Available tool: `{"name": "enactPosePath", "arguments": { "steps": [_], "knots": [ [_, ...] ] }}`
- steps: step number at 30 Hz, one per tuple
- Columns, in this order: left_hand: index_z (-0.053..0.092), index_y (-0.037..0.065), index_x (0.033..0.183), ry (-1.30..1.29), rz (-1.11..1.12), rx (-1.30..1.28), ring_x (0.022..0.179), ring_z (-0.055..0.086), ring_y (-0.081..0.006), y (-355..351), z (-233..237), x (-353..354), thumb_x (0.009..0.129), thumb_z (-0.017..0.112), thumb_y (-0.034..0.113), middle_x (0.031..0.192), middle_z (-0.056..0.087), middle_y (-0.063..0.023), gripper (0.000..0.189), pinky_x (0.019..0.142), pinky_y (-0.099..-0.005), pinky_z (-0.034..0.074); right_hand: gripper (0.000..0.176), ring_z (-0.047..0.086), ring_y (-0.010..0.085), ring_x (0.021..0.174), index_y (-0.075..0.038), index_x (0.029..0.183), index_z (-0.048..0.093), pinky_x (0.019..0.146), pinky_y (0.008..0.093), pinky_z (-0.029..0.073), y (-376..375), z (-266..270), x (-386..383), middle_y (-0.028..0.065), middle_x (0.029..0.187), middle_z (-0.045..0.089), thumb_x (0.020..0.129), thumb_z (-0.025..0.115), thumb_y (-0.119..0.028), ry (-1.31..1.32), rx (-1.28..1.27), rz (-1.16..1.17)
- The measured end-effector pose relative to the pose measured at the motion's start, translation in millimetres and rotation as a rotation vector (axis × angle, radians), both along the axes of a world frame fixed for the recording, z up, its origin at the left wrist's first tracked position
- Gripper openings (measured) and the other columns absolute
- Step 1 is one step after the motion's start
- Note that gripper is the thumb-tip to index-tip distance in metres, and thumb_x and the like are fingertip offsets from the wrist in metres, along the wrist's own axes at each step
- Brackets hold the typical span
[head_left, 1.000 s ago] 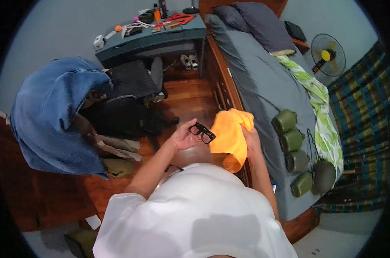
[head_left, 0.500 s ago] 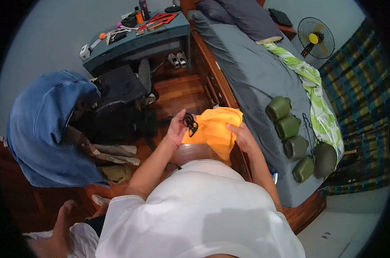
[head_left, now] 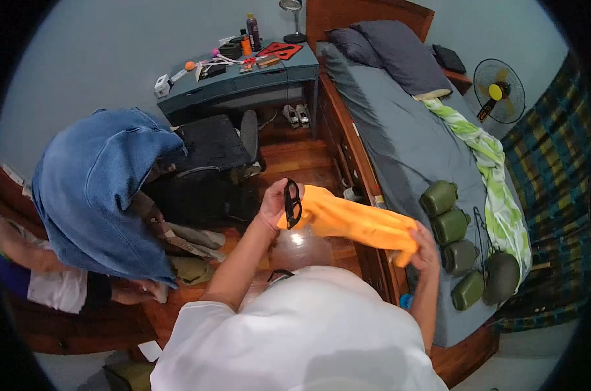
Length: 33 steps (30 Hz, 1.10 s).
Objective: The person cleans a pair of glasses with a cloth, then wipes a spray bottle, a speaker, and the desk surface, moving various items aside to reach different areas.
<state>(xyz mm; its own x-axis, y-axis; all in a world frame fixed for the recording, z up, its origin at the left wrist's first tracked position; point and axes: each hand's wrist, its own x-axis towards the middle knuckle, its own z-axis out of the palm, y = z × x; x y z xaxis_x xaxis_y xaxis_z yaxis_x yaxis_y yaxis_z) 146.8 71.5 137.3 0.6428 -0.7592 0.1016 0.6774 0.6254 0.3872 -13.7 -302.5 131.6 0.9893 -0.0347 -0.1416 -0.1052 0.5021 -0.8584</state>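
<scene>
My left hand (head_left: 274,204) is closed on a black looped object (head_left: 293,204) that looks like a pair of glasses. The same hand also pinches one end of a bright orange cloth (head_left: 347,221). At the cloth's other end, my right hand (head_left: 426,249) has its fingers wrapped round a bunched corner. Between the two hands the cloth is pulled out lengthwise, in front of my white shirt (head_left: 295,326) and above the wooden floor. Part of it is smeared by motion.
To the right is a bed (head_left: 399,130) with several green canteens (head_left: 450,226) and a green-white cloth (head_left: 481,146). A denim-covered heap (head_left: 106,169) stands left, beside another person's leg (head_left: 28,247). Behind are a cluttered desk (head_left: 243,81) and a fan (head_left: 499,91).
My right hand has moved right and down, stretching the orange cloth from a bunched shape into a long strip. My left hand keeps the black object. The camera view has shifted.
</scene>
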Motion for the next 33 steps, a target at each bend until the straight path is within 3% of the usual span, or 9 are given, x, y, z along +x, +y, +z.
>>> {"name": "enactPosePath", "arguments": {
  "steps": [4, 6, 7, 9, 15, 19, 24, 28, 33],
  "knots": [
    [0.055, -0.001, 0.078, -0.091, 0.03, 0.033, 0.086, 0.06, -0.0295, -6.6, 45.6, -8.4, 0.085, 0.056, 0.047, 0.082, 0.06, -0.0161, 0.048, 0.08, -0.0386, 0.05, 0.055, 0.052, 0.0298, 0.113, 0.0, 0.128, 0.041, 0.093, 0.0438, 0.045, -2.6, 54.7, 10.9, 0.0193, 0.124, 0.052, 0.091, 0.052, -0.038, -0.202, 0.49, -0.409],
    [0.056, -0.001, 0.074, -0.086, 0.086, -0.036, 0.088, 0.06, -0.0293, -11.9, 27.2, -1.0, 0.086, 0.056, 0.045, 0.082, 0.06, -0.015, 0.047, 0.08, -0.0387, 0.05, 0.063, 0.046, 0.0368, 0.119, -0.002, 0.124, 0.046, 0.099, 0.0508, 0.036, -37.1, -28.7, 19.6, 0.0208, 0.132, 0.045, 0.09, 0.041, -0.055, -0.177, 0.926, -0.031],
    [0.057, -0.001, 0.072, -0.054, 0.139, 0.023, 0.087, 0.06, -0.0291, -16.0, 26.8, -4.8, 0.086, 0.056, 0.043, 0.081, 0.06, -0.0143, 0.046, 0.08, -0.0385, 0.05, 0.077, 0.045, 0.0385, 0.119, -0.002, 0.124, 0.046, 0.098, 0.0556, 0.034, 11.7, -0.2, 13.2, 0.0225, 0.131, 0.045, 0.085, 0.037, -0.067, 0.162, 0.847, -0.271],
    [0.059, -0.002, 0.071, -0.079, 0.117, 0.083, 0.086, 0.06, -0.0288, -18.7, 24.0, -8.4, 0.087, 0.055, 0.038, 0.083, 0.061, -0.0135, 0.043, 0.081, -0.0387, 0.05, 0.093, 0.038, 0.0361, 0.127, -0.002, 0.135, 0.036, 0.102, 0.0586, 0.026, 44.5, -27.2, 7.1, 0.0217, 0.14, 0.037, 0.08, 0.029, -0.076, 0.249, 0.844, -0.002],
    [0.063, -0.002, 0.082, 0.027, 0.187, 0.279, 0.073, 0.06, -0.0171, -7.5, 6.3, -18.2, 0.084, 0.06, 0.026, 0.075, 0.062, -0.0057, 0.029, 0.078, -0.0323, 0.05, 0.038, 0.055, 0.0268, 0.111, 0.001, 0.125, 0.046, 0.099, 0.0408, 0.042, 26.2, 13.2, 30.6, 0.0146, 0.12, 0.057, 0.09, 0.053, -0.013, -0.061, 0.321, -0.043],
    [0.064, -0.002, 0.086, -0.074, 0.135, 0.312, 0.082, 0.062, -0.0212, -6.3, 8.1, -15.1, 0.084, 0.06, 0.025, 0.084, 0.065, -0.0096, 0.027, 0.084, -0.0336, 0.048, 0.026, 0.06, 0.0214, 0.102, 0.001, 0.115, 0.054, 0.091, 0.0341, 0.047, 12.5, 40.0, 32.2, 0.0128, 0.11, 0.061, 0.092, 0.052, -0.01, 0.025, 0.128, -0.118],
    [0.064, 0.002, 0.093, 0.184, 0.095, 0.608, 0.086, 0.064, -0.021, -18.5, -42.7, -31.9, 0.086, 0.059, 0.023, 0.09, 0.067, -0.0078, 0.023, 0.088, -0.0348, 0.048, 0.017, 0.056, 0.0092, 0.08, 0.002, 0.092, 0.06, 0.07, 0.0238, 0.045, -9.5, 32.4, 30.2, 0.0074, 0.093, 0.063, 0.094, 0.051, -0.012, -0.095, -1.206, -0.232],
    [0.062, 0.003, 0.077, 0.355, 0.157, 0.391, 0.084, 0.063, -0.0219, -32.7, -73.2, -54.3, 0.087, 0.058, 0.022, 0.086, 0.066, -0.0079, 0.022, 0.087, -0.039, 0.049, 0.012, 0.055, 0.0104, 0.076, 0.0, 0.1, 0.054, 0.069, 0.0246, 0.045, -6.5, 36.1, 37.6, 0.0086, 0.093, 0.063, 0.093, 0.051, -0.01, -0.18, -0.878, -0.261],
    [0.062, 0.003, 0.078, 0.419, 0.312, 0.43, 0.084, 0.062, -0.0209, -46.6, -72.5, -57.3, 0.085, 0.059, 0.023, 0.082, 0.065, -0.0064, 0.022, 0.085, -0.0397, 0.048, 0.048, 0.059, 0.016, 0.088, -0.004, 0.134, 0.031, 0.076, 0.0294, 0.048, -17.5, 22.0, 60.4, 0.0143, 0.101, 0.062, 0.092, 0.053, -0.007, -0.041, -0.352, -0.236]
  ]
}}
